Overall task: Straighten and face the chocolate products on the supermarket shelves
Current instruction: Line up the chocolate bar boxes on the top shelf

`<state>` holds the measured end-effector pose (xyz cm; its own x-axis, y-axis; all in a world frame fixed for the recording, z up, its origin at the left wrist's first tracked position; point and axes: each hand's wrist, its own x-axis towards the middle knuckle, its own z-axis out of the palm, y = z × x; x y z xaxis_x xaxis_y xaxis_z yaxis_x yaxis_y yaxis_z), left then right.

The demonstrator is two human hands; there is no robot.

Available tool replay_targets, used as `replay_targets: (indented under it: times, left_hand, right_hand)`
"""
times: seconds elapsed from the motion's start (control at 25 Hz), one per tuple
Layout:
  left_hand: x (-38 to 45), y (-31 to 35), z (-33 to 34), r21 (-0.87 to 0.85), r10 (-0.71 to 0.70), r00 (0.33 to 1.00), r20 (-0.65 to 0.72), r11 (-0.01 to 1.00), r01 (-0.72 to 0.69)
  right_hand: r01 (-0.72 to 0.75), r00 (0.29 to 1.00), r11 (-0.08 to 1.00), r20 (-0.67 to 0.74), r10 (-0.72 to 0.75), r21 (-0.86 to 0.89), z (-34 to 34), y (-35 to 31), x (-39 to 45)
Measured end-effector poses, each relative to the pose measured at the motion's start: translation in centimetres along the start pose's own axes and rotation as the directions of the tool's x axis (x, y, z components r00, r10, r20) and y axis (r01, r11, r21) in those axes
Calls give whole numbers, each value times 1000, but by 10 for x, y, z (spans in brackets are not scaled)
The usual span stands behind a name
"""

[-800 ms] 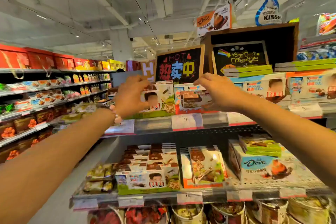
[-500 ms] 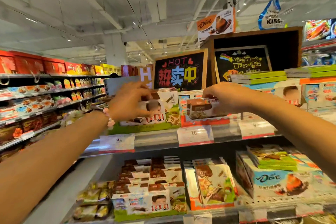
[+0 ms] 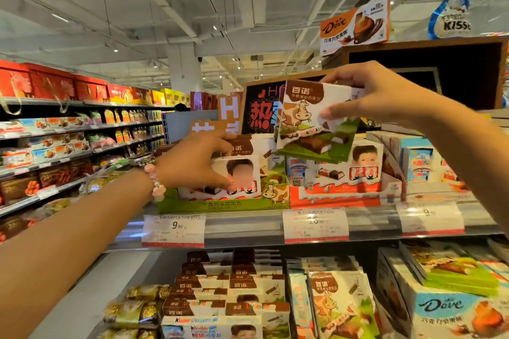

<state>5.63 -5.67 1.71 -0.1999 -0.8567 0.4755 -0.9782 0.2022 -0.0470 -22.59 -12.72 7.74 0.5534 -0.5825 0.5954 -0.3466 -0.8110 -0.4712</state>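
Right hand raised, fingers pinching cow-print chocolate packs; left hand fingers gripping shelved box

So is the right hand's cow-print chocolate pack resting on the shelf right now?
No, the right hand holds the white, brown and green cow-print chocolate pack lifted clear above the boxes on the top shelf.

Kisses sign cut by right edge; price tag print blurred; chalkboard sign half hidden behind held packs.
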Motion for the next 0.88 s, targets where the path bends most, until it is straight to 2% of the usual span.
replay_targets:
  times: [0.24, 0.36, 0.48, 0.68, 0.88]
  left_hand:
    - [-7, -2, -5, -125, 2, 999, 41, 992, 3]
    - [-8, -2, -5, -135, 0, 999, 33, 991, 4]
    - [-12, -6, -3, -208, -24, 999, -30, 978, 17]
    - [-18, -5, -2, -234, -80, 992, -94, 971, 56]
    - [-18, -4, -10, -241, -30, 995, -93, 970, 7]
  right_hand:
    - [82, 992, 997, 99, -82, 6, 35, -2, 34]
    - [109, 983, 993, 146, -113, 35, 52, -2, 46]
    - [234, 958, 972, 178, -226, -28, 70, -4, 52]
    - [306, 944, 952, 138, -300, -24, 83, 0, 43]
    - [328, 941, 942, 113, -320, -65, 90, -1, 38]
